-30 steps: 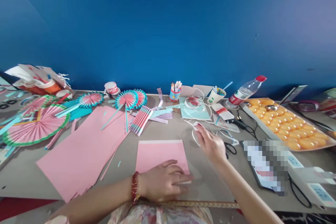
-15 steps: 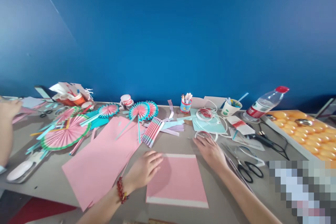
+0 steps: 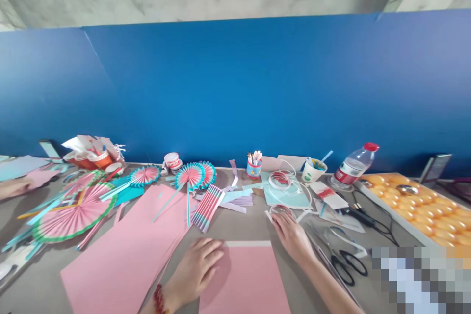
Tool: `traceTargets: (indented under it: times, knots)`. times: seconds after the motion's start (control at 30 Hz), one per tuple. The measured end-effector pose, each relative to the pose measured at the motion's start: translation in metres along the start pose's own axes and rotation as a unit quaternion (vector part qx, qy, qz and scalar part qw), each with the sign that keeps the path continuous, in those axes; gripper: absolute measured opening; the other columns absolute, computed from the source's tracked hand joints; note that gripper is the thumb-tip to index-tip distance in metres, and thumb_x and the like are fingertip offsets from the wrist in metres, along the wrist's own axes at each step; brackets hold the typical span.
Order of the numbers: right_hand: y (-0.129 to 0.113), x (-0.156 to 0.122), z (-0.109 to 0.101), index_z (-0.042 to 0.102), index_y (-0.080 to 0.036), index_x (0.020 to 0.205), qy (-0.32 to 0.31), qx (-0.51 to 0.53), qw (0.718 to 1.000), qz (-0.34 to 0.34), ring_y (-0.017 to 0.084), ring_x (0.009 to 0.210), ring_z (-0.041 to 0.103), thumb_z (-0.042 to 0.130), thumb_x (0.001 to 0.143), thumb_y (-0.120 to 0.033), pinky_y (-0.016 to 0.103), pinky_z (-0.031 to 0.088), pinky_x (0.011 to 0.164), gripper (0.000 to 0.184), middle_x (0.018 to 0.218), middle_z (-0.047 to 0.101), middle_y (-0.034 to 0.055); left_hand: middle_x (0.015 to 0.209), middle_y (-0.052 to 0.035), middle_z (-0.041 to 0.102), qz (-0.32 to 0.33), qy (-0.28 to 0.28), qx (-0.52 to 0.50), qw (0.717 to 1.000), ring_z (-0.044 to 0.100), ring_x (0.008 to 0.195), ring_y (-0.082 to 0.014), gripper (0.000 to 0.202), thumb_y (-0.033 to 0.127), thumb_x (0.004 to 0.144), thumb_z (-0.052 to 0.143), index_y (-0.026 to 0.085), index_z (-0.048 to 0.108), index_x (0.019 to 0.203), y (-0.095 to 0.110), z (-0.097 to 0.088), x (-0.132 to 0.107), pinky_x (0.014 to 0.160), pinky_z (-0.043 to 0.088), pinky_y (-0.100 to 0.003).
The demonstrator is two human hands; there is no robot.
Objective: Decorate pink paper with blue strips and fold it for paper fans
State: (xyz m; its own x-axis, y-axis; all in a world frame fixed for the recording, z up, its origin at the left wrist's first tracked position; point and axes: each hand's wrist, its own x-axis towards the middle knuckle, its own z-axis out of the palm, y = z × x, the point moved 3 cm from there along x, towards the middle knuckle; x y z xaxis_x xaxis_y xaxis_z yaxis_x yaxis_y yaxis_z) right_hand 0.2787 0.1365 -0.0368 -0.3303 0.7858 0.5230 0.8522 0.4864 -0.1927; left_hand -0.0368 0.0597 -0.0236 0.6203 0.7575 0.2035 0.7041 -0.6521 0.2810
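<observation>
My left hand (image 3: pixel 196 270) lies palm down at the left edge of a pink sheet of paper (image 3: pixel 245 279), fingers stretched out over that edge. A white strip (image 3: pixel 247 244) runs along the sheet's far edge. My right hand (image 3: pixel 292 240) is to the right of the sheet, its fingertips on a roll of white tape (image 3: pixel 282 211); the thumb's contact is partly hidden. Pale strip ends stick out on both sides of the roll. Black-handled scissors (image 3: pixel 344 265) rest right of my right forearm. Larger pink sheets (image 3: pixel 121 250) lie left of my left hand.
Pleated paper fans (image 3: pixel 75 211) and a folded striped paper (image 3: pixel 208 208) lie at left and centre. Behind stand a pen cup (image 3: pixel 254 166), a paper cup (image 3: pixel 314 170) and a plastic bottle (image 3: pixel 353 167). Another person's hand (image 3: pixel 16 188) is at far left.
The view has tilted upward, so the table things sit lower and the small pink sheet's near edge is out of frame. A pale strip end now shows beside my right fingertips.
</observation>
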Motion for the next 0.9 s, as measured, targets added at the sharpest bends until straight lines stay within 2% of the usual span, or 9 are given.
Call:
traceTargets:
  times: [0.1,0.2,0.27,0.47,0.57,0.67,0.77,0.83,0.9]
  knots:
    - [0.001,0.0,-0.001,0.056,-0.017,0.118,0.003,0.001,1.0,0.015,0.021,0.087,0.067,0.038,0.097,-0.018,0.034,0.054,0.079,0.028,0.091,0.069,0.0076,0.138,-0.0034,0.057,0.011,0.007,-0.002,1.0,0.054,0.121,-0.0235,0.043,0.015,0.087,0.051,0.027,0.057,0.127,-0.004,0.002,-0.001,0.104,0.048,-0.04]
    - [0.004,0.001,0.0,0.039,-0.016,0.139,0.013,0.017,0.999,0.026,0.018,0.076,0.067,0.037,0.096,-0.018,0.03,0.054,0.072,0.044,0.076,0.067,0.002,0.138,-0.0029,0.056,0.024,0.013,-0.009,1.0,0.054,0.121,-0.0224,0.043,0.015,0.088,0.051,0.028,0.056,0.129,-0.008,0.003,-0.001,0.103,0.048,-0.037]
    - [0.006,0.001,0.0,0.036,-0.016,0.142,0.021,0.02,0.999,0.026,0.018,0.072,0.067,0.036,0.096,-0.021,0.029,0.054,0.07,0.046,0.074,0.066,0.0009,0.138,-0.0028,0.057,0.029,0.021,-0.015,0.999,0.054,0.121,-0.0215,0.043,0.015,0.089,0.051,0.029,0.055,0.13,-0.008,0.003,-0.002,0.104,0.047,-0.037]
    - [0.005,0.003,-0.007,0.063,-0.021,0.113,0.009,-0.014,1.0,0.014,0.024,0.097,0.066,0.04,0.098,-0.031,0.037,0.052,0.084,0.029,0.101,0.071,0.0092,0.134,-0.0056,0.06,0.01,0.029,-0.047,0.998,0.054,0.122,-0.0229,0.037,0.016,0.09,0.05,0.025,0.06,0.125,-0.007,0.002,-0.001,0.104,0.047,-0.042]
    - [-0.009,0.002,-0.017,0.064,-0.019,0.116,0.018,-0.044,0.998,0.035,0.028,0.111,0.06,0.042,0.098,-0.032,0.043,0.046,0.095,0.031,0.114,0.068,0.0116,0.133,-0.0059,0.061,0.013,0.018,-0.052,0.998,0.053,0.123,-0.023,0.034,0.017,0.093,0.048,0.023,0.061,0.124,-0.005,0.001,0.001,0.104,0.048,-0.041]
    - [-0.039,-0.008,-0.022,0.059,-0.021,0.131,-0.005,-0.054,0.998,-0.013,0.026,0.122,0.054,0.045,0.097,-0.031,0.043,0.04,0.104,0.038,0.129,0.063,0.009,0.132,-0.0065,0.061,0.024,0.011,-0.042,0.999,0.053,0.123,-0.0231,0.036,0.017,0.094,0.047,0.021,0.06,0.127,-0.003,0.0,0.002,0.105,0.048,-0.041]
    - [-0.067,-0.028,-0.012,0.043,-0.027,0.146,-0.119,-0.005,0.984,-0.131,0.021,0.131,0.048,0.046,0.097,-0.033,0.037,0.037,0.109,0.049,0.143,0.053,0.0041,0.136,-0.0053,0.059,0.035,0.006,-0.027,0.999,0.052,0.126,-0.0226,0.04,0.016,0.093,0.048,0.022,0.057,0.132,-0.003,-0.002,0.0,0.107,0.047,-0.041]
    - [-0.071,-0.041,-0.004,0.036,-0.026,0.15,-0.142,-0.002,0.982,-0.124,0.021,0.133,0.047,0.046,0.097,-0.04,0.037,0.037,0.111,0.055,0.147,0.047,0.0045,0.14,-0.0037,0.056,0.046,0.002,-0.019,0.999,0.051,0.129,-0.0213,0.046,0.015,0.092,0.048,0.024,0.052,0.137,-0.005,-0.003,-0.003,0.108,0.047,-0.039]
    - [-0.065,-0.051,0.004,0.034,-0.024,0.151,-0.124,-0.021,0.989,-0.079,0.023,0.132,0.048,0.046,0.096,-0.045,0.039,0.038,0.109,0.06,0.148,0.046,0.006,0.141,-0.0026,0.055,0.055,0.006,-0.011,0.998,0.051,0.129,-0.02,0.05,0.014,0.091,0.048,0.026,0.05,0.139,-0.007,-0.004,-0.007,0.107,0.047,-0.036]
